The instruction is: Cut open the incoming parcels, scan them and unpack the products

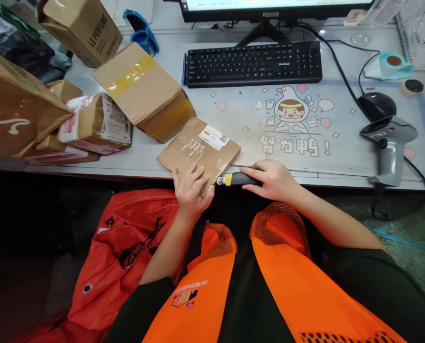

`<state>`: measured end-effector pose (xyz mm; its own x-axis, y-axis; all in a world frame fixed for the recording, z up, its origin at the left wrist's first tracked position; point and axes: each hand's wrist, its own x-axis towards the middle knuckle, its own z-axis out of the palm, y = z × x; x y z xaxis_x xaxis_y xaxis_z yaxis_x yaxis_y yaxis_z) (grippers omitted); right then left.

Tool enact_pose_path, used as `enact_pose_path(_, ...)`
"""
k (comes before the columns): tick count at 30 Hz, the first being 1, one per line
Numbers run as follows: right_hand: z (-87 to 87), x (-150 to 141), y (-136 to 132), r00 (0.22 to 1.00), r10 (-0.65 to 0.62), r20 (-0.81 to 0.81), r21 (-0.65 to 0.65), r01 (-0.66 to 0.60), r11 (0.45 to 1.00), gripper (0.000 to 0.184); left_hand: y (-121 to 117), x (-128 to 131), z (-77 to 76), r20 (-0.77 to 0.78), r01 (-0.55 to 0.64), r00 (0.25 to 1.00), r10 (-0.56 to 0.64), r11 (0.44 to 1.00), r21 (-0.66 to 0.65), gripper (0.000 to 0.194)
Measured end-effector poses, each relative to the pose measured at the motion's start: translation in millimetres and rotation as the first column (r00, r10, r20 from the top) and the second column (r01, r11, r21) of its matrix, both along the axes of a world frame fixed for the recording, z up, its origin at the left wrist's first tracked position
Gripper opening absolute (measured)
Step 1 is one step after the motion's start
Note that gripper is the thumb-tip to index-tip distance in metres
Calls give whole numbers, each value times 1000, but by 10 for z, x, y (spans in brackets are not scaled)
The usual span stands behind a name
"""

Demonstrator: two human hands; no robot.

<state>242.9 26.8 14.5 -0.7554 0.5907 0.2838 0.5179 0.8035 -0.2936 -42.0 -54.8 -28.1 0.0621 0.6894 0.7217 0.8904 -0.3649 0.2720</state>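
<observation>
A flat cardboard parcel (198, 147), wrapped in clear tape and bearing a white label with a QR code, lies at the desk's front edge. My left hand (191, 188) grips its near corner, fingers on top. My right hand (272, 178) is closed round a black utility knife (233, 179) with a yellow band; the knife tip points left, touching or nearly touching the parcel's right near edge.
Several cardboard boxes (144, 90) and paper-wrapped parcels (94, 124) crowd the desk's left side. A black keyboard (253, 64), a monitor base, a grey barcode scanner (389, 143) and tape rolls (394, 64) stand behind and right. A red sack (119, 257) lies below.
</observation>
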Motion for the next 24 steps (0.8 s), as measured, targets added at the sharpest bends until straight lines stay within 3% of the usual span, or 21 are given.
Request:
enact_pose_path(3, 73, 231, 152, 983, -182, 31, 6, 182, 983, 51, -29, 27, -3, -19, -23, 1000, 22, 999, -46, 17)
enact_pose_path(5, 113, 496, 280, 905, -425, 6, 44, 425, 904, 53, -47, 30, 18, -13, -30, 999, 29, 998, -48, 17)
enact_pose_path(7, 143, 768, 348, 815, -578, -43, 55, 579, 813, 55, -47, -52, 64, -4, 20, 1000, -21, 998, -63, 18)
enact_pose_path(10, 189, 1014, 251, 816, -571, -89, -13, 573, 820, 52, 8, -397, 145, 58, 161, 986, -154, 976, -150, 35)
enact_pose_path(13, 292, 983, -6, 863, -489, -129, -68, 484, 872, 48, 60, -764, 182, 104, 24, 995, 4, 961, -275, 58)
enact_pose_path(15, 418, 844, -168, 895, -426, -133, -74, 420, 905, 45, 35, -793, 179, 82, -93, 988, 129, 933, -347, 70)
enact_pose_path(17, 579, 651, -277, 931, -355, -90, -71, 350, 934, 44, -38, -582, 158, 51, -100, 991, 125, 932, -350, 70)
enact_pose_path(19, 741, 439, -326, 958, -286, 21, -64, 286, 956, 43, -122, -216, 124, 20, -56, 998, 64, 957, -285, 57)
enact_pose_path(22, 904, 145, -310, 951, -226, 210, -32, 238, 971, 41, -189, 299, 66, 57, 66, 997, -57, 983, -172, 44)
enact_pose_path(24, 949, -10, -260, 935, -211, 284, -8, 223, 975, 40, -180, 481, 36, 104, 99, 991, -87, 988, -120, 44)
